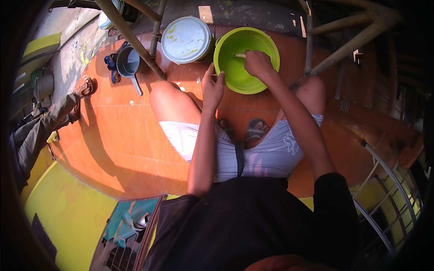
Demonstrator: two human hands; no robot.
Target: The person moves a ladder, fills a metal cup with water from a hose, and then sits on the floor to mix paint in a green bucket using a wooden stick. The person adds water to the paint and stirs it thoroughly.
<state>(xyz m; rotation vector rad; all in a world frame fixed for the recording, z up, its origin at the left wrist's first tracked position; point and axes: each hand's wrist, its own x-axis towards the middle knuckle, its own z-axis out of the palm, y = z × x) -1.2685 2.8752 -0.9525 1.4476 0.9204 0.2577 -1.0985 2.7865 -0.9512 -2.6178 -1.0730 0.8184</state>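
Between my knees and just beyond them is a round lime-green bucket (pixel 272 49), its inside bright green. My left hand (pixel 212 88) is closed on the near left of its rim, thumb and fingers pinching the edge. Over the bucket's right half, my right hand (pixel 258 64) is closed round a pale stick-like piece (pixel 240 55); one end pokes out to the left of the fist. The rest of that piece is hidden by my hand, so its exact kind does not show.
A white lidded pail (pixel 186 39) with yellow-green smears stands left of the bucket. Further left are a grey dipper (pixel 128 62) with a long handle and dark sandals (pixel 111 65). Bamboo poles (pixel 131 38) rise around the orange tiled floor (pixel 131 131). Another person's leg (pixel 58 110) is at far left.
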